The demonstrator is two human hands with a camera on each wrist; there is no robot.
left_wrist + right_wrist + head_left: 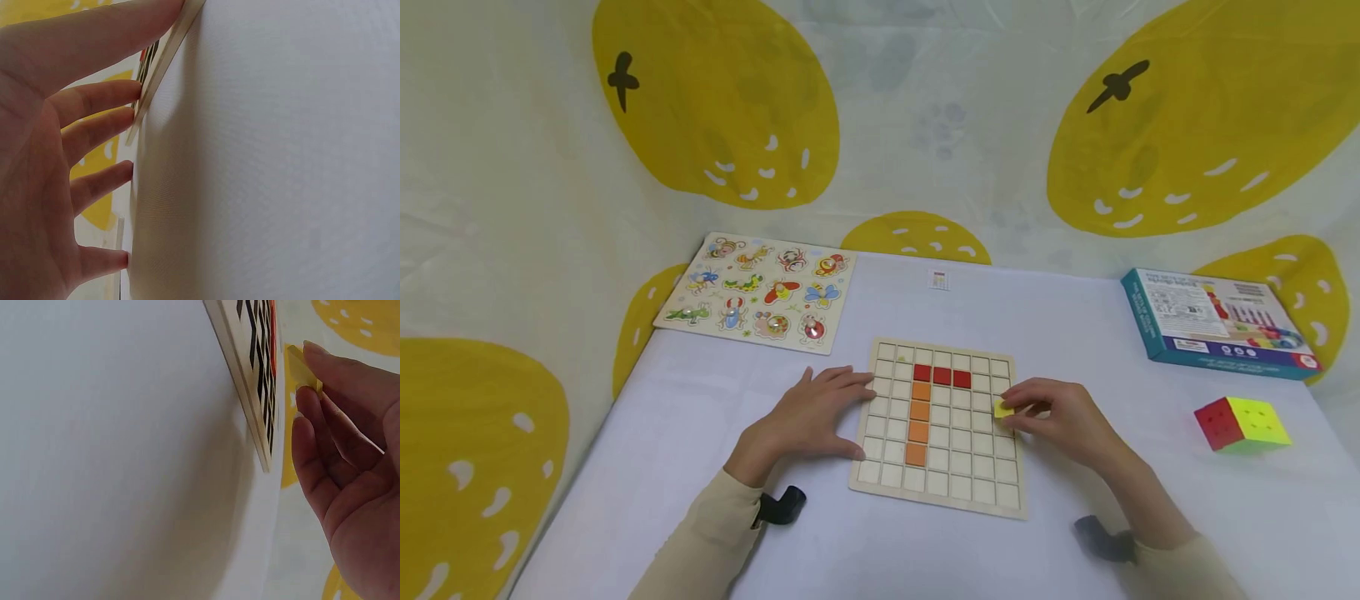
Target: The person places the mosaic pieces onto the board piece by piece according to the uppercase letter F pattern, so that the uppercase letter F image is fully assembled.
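A wooden grid board (938,496) with square cells lies in the middle of the white table. Three red square tiles (942,377) form a row in it, and a column of orange tiles (918,411) runs down from the leftmost red one. My left hand (816,417) has its fingers spread, with fingertips and thumb touching the board's left edge; the left wrist view shows the spread fingers (100,134) too. Between thumb and fingers my right hand (1067,417) pinches a yellow tile (304,370), held over the board's right side.
An insect puzzle board (756,292) lies at the back left. At the back right is a boxed game (1221,321), with a puzzle cube (1243,423) in front of it. A small printed card (938,280) lies behind the grid board.
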